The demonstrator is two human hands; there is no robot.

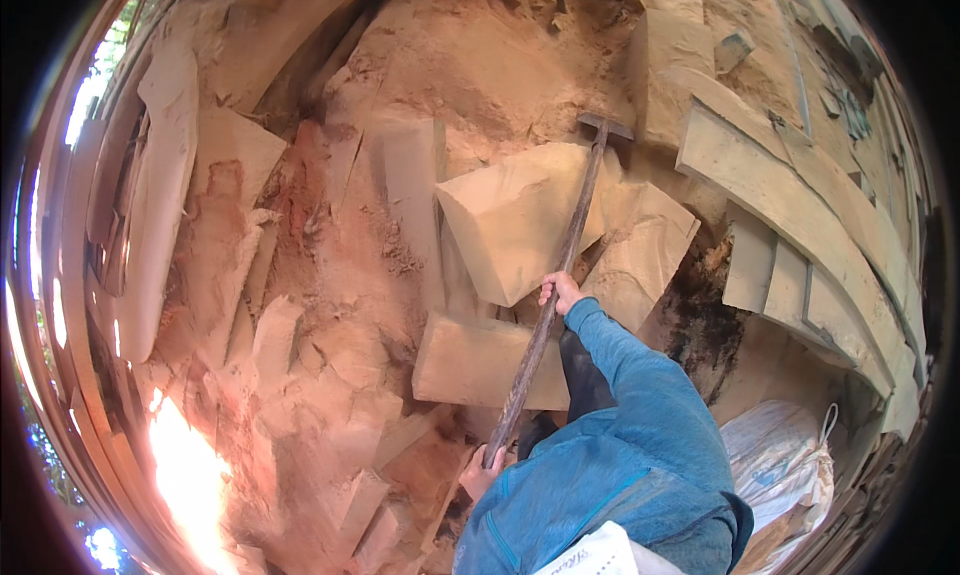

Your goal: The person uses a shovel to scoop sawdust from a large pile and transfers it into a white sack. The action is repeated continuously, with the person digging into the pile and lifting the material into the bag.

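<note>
Both my hands are wrapped round the wooden handle of a long-handled hoe (572, 237). My right hand (563, 291) is closed about midway along it, with the blue-sleeved arm stretched forward. Lower down, near my body, my left hand (481, 473) is closed around the handle's near end. The hoe's dark crosswise head (606, 127) lies at the far end against tan, dusty ground. Beneath the handle are a large angular pale block (515, 210) and a long pale block (480, 360). Another split block (645, 245) lies to the right of the handle.
Long slab pieces (790, 210) are stacked at the right. A white sack (785, 455) stands at the lower right. Upright slabs (165, 195) line the left side, above a bright sunlit patch (185, 485). Rough broken pieces (350, 505) cover the lower left.
</note>
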